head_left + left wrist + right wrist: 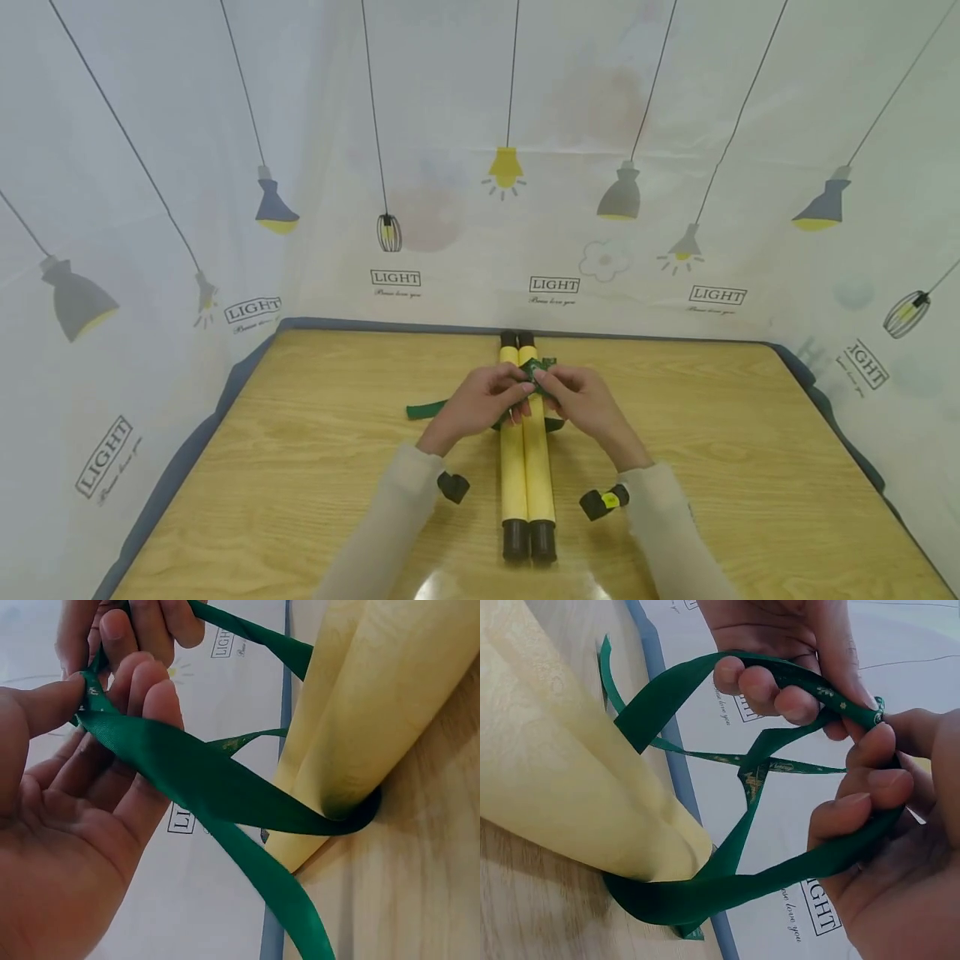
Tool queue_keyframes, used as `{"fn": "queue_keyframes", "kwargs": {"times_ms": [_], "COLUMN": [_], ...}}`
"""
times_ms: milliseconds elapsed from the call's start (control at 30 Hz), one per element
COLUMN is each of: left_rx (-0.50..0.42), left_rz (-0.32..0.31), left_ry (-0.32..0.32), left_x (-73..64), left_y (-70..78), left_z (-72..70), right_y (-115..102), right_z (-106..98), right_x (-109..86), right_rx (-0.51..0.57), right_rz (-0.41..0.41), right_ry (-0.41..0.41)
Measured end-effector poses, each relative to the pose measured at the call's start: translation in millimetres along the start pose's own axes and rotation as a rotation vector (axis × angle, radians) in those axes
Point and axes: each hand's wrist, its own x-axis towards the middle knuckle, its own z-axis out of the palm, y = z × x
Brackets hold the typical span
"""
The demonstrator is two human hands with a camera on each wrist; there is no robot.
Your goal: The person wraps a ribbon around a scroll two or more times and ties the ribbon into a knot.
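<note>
Two pale yellow scrolls (513,479) with dark brown end caps lie side by side on the table, pointing away from me. A green ribbon (172,761) with gold print loops under them and rises on both sides. Above their far half, my left hand (480,402) pinches the ribbon between thumb and fingers. Right beside it, my right hand (592,404) pinches the ribbon too, fingertips close to the left thumb. In the right wrist view, the ribbon (705,895) makes a wide loop; whether a knot sits under the fingertips is hidden.
The wood-grain table (300,467) extends to both sides of the scrolls. One loose ribbon end (426,410) lies left of them. Printed lamp-pattern sheeting (465,100) walls the back and sides. Black wrist devices (603,502) sit by both cuffs.
</note>
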Motion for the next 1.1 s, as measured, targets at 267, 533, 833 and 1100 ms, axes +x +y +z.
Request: {"fn": "queue_keyframes", "kwargs": {"times_ms": [267, 533, 833, 1100], "left_rx": [0.208, 0.397, 0.354, 0.363], "left_rz": [0.015, 0.161, 0.173, 0.234], "left_ry": [0.151, 0.250, 0.231, 0.202], "left_x": [-2.6, -3.9, -6.5, -6.0], "left_y": [4.7, 7.8, 8.5, 8.6], "left_z": [1.0, -7.9, -13.5, -12.6], "right_y": [-5, -5, -3, -7], "right_z": [2, -2, -5, -10], "right_x": [-0.3, 0.4, 0.5, -3.5], "right_rx": [-0.052, -0.047, -0.052, -0.211], "right_rz": [0.014, -0.008, -0.014, -0.025], "right_ry": [0.155, 0.160, 0.158, 0.087]}}
